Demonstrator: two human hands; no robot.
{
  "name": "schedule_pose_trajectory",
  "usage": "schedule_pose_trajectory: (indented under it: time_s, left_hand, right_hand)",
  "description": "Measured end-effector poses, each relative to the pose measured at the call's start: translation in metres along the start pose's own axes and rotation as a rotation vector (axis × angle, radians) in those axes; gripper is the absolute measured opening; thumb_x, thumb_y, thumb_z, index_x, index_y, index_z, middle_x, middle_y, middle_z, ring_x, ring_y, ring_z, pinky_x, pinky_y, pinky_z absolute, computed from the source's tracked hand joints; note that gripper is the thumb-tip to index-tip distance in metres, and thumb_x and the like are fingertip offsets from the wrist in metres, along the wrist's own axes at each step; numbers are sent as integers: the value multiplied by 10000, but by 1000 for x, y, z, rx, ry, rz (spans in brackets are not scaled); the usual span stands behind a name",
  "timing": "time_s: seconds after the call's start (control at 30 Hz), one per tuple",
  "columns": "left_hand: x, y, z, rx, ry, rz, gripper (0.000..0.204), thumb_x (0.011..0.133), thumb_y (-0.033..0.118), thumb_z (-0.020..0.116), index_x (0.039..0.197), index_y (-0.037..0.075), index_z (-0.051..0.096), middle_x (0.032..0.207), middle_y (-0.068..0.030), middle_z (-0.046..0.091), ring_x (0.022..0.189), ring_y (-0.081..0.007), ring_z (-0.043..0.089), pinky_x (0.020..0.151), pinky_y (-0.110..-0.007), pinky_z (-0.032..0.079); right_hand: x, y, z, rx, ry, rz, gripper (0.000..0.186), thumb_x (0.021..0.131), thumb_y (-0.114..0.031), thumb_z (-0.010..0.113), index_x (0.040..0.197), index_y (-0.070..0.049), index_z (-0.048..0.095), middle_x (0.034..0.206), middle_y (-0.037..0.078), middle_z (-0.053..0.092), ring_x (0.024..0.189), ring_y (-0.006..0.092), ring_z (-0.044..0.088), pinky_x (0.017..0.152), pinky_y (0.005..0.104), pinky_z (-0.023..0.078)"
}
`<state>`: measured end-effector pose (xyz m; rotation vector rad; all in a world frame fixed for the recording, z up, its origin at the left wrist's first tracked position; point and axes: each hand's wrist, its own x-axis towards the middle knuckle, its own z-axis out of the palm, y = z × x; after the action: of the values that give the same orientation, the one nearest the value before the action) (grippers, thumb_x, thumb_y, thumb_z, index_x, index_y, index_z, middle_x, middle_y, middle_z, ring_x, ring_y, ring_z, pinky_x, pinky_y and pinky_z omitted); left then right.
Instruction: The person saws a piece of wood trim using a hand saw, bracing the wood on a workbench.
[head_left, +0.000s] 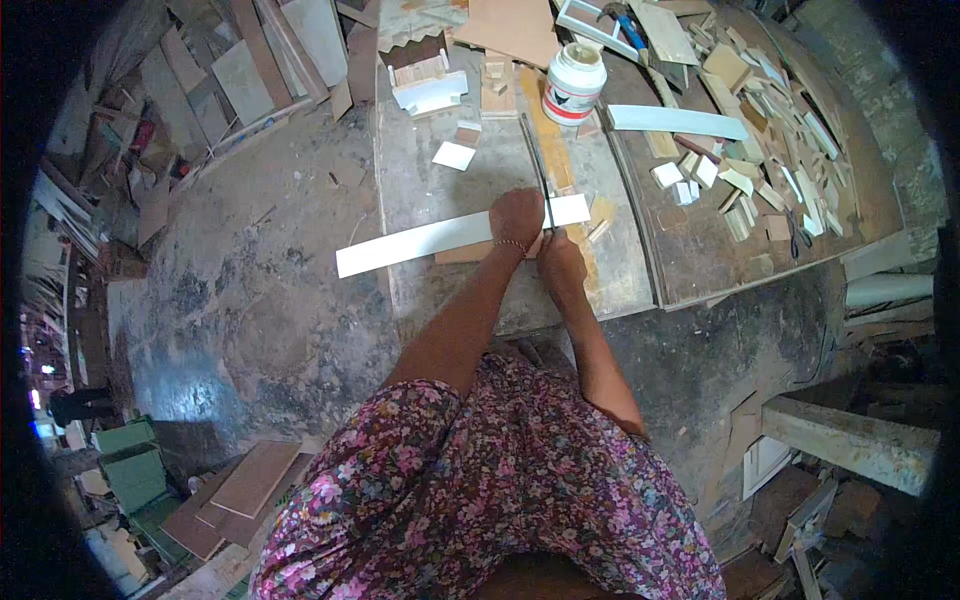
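A long white board strip (415, 242) lies across the worktable, its left end reaching out past the table's edge. My left hand (517, 216) is closed over the strip near its right end, pressing it down. Just to the right, my right hand (562, 262) grips the near end of a thin, dark saw (535, 150). Its narrow blade points away from me and crosses the white strip close beside my left hand. Under the strip shows part of a brown board (460, 254). Most of the saw's handle is hidden in my right hand.
Beyond my hands stands a white tub (574, 84) with a red band. Small white blocks (454, 155) lie left of it. The right-hand board holds another white strip (678, 122), scissors (797, 235), a blue-handled hammer (628, 30) and several wood offcuts. Panels (250, 80) lean at far left.
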<state>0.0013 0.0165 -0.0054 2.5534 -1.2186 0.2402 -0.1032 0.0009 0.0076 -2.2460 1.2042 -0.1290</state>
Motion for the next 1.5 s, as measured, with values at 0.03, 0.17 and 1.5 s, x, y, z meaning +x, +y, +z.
schedule_pose_trajectory:
  time_s: [0.03, 0.17, 1.5]
  left_hand:
    - [1, 1, -3, -32, -23, -24, 214, 746, 174, 446, 656, 64, 606, 647, -121, 600, 617, -248, 607, 552, -348, 485]
    - [1, 2, -4, -5, -52, -22, 221, 755, 177, 442, 651, 67, 604, 655, -119, 600, 624, -245, 607, 560, -352, 487]
    - [2, 0, 1, -92, -72, -50, 274, 771, 205, 403, 669, 57, 611, 691, -140, 604, 646, -281, 599, 587, -388, 476]
  right_hand:
    - [0, 0, 0, 4, -5, -5, 303, 865, -269, 347, 874, -3, 491, 772, 227, 577, 749, 375, 569, 650, 465, 436]
    - [3, 1, 1, 14, -26, 24, 314, 868, -273, 333, 893, -1, 487, 786, 230, 576, 759, 381, 565, 657, 470, 430]
    - [4, -1, -2, -22, -19, 15, 320, 858, -282, 347, 888, -3, 502, 792, 224, 582, 765, 381, 567, 672, 460, 437]
